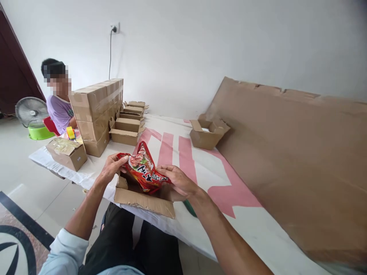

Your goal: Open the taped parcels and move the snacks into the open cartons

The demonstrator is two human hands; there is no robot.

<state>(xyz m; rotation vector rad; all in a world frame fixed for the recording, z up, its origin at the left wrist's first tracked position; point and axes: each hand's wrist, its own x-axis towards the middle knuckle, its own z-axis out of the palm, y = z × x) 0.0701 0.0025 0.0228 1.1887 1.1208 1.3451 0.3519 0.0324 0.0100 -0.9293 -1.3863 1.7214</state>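
Cartons (99, 101) stand beyond hands (182, 182) holding red packet (143, 168).

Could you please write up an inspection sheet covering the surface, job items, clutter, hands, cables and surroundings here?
Surface: white-and-pink cloth table cover, creased in places.
Job's things: red glossy printed packet, held at the mouth of an open brown cardboard box; whether it dips inside is unclear.
Clutter: stacked taped cardboard boxes, open cardboard boxes beside them, yellow tape roll, large brown cardboard sheet at right, partly hidden green object.
Hands: left hand grips the packet's left corner; right hand grips its right side.
Cables: black cord plugged into a white wall socket; lower end hidden.
Surroundings: person in a lilac top, round grey fan, bright green plastic basin, pale wall.
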